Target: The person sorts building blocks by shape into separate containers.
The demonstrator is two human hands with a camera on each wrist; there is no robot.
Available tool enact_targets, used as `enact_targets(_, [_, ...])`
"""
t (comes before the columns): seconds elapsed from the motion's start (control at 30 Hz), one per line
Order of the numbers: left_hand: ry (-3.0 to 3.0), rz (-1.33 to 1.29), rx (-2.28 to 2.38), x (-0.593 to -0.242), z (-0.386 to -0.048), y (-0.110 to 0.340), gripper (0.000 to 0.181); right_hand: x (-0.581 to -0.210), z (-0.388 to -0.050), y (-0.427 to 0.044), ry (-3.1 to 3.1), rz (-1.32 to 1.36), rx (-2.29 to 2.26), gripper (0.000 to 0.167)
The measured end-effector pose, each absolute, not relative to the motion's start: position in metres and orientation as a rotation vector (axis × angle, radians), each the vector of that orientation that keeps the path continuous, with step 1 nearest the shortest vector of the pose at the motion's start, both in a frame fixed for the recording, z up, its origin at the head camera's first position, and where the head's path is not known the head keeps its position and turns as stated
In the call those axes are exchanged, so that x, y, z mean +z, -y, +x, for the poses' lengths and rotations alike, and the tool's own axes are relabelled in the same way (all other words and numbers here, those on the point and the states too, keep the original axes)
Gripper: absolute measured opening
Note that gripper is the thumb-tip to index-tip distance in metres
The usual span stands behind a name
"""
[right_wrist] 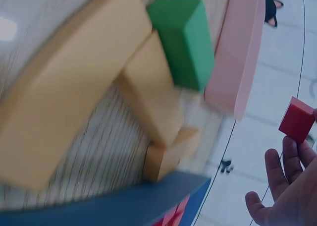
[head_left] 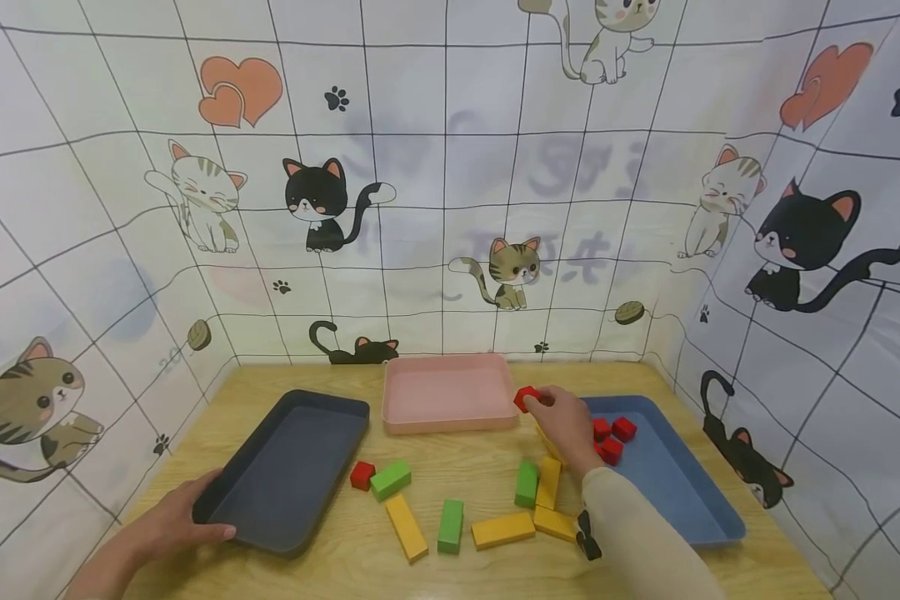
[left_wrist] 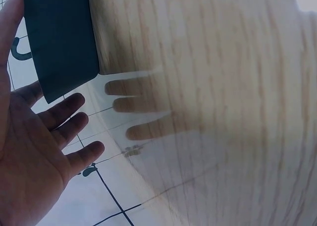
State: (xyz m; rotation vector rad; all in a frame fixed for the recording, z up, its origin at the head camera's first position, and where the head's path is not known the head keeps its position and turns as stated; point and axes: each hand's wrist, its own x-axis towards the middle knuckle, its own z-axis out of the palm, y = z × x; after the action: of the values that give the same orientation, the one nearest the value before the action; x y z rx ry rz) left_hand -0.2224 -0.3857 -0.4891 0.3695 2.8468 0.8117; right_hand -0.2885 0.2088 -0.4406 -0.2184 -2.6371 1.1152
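Blocks (head_left: 503, 530) look well under half boxed, my read: only the blue tray shows any, the others lie loose on the worktop (head_left: 345, 575). By the worktop's near edge, middle: a slanted yellow block (head_left: 407, 527), an upended-looking green block (head_left: 451, 527), then two more yellows running right. Left hand (head_left: 168, 521) is at the near-left corner of the dark gray tray (head_left: 292, 467), fingers extended along it, touching, not clenched. Tray sits along the worktop's left edge.

Next row back: loose red cube (head_left: 362, 475) just beside the gray tray, second green touching it or nearly so. Third green stands right of centre beside another yellow; one more yellow is partly hidden behind the right hand (head_left: 566, 421).

Blue tray (head_left: 671, 492), along the worktop's right edge: at least three red cubes (head_left: 625, 429) in its far-left part; arm may hide more. Right hand pinches a red cube (head_left: 526, 398), held up near the right end of the pink tray (head_left: 450, 392), by the far edge. Outstanding, then: that held cube, one loose red, three greens, five yellows visible.
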Motion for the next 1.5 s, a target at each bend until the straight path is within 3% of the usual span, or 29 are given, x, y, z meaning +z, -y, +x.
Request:
enact_targets(0.33, [-2.851,0.350,0.792,-0.488,-0.223,0.385,0.100,-0.439,-0.278,-0.269,2.617,-0.449,1.111,0.053])
enact_targets(0.63, [-2.865,0.357,0.779,-0.489,-0.223,0.385,0.100,-0.447,-0.265,-0.308,2.534,-0.525,1.045,0.049])
enact_targets(1.5, [-2.859,0.368,0.785,-0.490,-0.224,0.385,0.099,-0.470,-0.243,-0.344,2.659,-0.851,0.917,0.056])
